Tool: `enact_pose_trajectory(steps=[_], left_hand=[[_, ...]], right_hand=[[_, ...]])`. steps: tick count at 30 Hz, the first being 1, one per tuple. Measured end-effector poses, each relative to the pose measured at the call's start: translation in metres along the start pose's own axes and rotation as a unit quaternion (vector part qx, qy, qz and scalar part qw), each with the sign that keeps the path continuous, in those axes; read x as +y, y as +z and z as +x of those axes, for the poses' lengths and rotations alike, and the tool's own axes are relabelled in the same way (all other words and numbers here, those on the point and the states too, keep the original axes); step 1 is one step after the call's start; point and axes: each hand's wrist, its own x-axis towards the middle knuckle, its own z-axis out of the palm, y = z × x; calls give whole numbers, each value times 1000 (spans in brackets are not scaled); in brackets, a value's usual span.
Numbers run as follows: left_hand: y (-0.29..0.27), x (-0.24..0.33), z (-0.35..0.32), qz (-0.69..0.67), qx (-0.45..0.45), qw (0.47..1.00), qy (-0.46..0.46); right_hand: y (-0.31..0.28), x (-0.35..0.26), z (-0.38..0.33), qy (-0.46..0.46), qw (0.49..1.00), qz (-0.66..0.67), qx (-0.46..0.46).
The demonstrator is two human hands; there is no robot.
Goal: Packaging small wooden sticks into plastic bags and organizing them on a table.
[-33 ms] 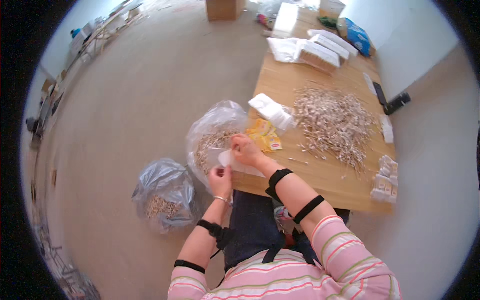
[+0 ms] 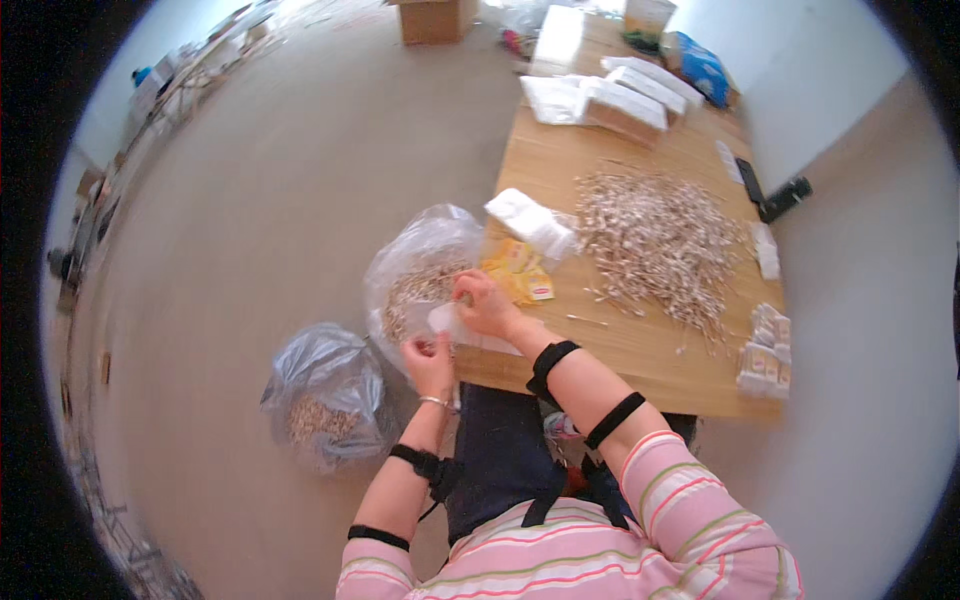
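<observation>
Over the table's near left corner, my two hands work close together beside an open clear plastic bag [image 2: 440, 222] with many cotton swabs [image 2: 425, 285] inside. My left hand [image 2: 430, 365] is closed, its fingertips pinching the lower edge of a small whitish plastic bag [image 2: 443, 320]. Just above it, my right hand [image 2: 485, 303] has its fingers curled together by the small bag's upper end; what they grip is hidden. Yellow printed cards [image 2: 520, 272] lie beside my right hand. A large loose pile of cotton swabs [image 2: 655, 250] spreads over the wooden table [image 2: 540, 160].
A second bag [image 2: 325, 365] of swabs stands on the floor at left. White packets [image 2: 530, 220] lie beyond the cards. Filled small packs [image 2: 765, 365] sit at the table's right edge. Wrapped bundles [image 2: 625, 105] and a blue bag [image 2: 703, 68] occupy the far end; a cardboard box [image 2: 430, 22] stands beyond.
The view has shifted slightly. My left hand's fingers have moved a little apart from the white bag's middle; my right hand stays curled in nearly the same place.
</observation>
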Motion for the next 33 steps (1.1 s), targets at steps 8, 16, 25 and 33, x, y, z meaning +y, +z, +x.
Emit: enact_pose_trajectory(steps=[8, 16, 25, 33], left_hand=[[2, 54, -3, 398, -207, 858, 252], [40, 66, -20, 393, -172, 817, 386], [114, 79, -110, 173, -352, 792, 467], [129, 68, -114, 124, -341, 810, 461]], right_hand=[[-96, 11, -75, 161, 903, -362, 169], [-148, 11, -161, 210, 881, -396, 151], [-154, -15, -209, 136, 933, -309, 123], [-197, 14, -219, 269, 846, -398, 233]])
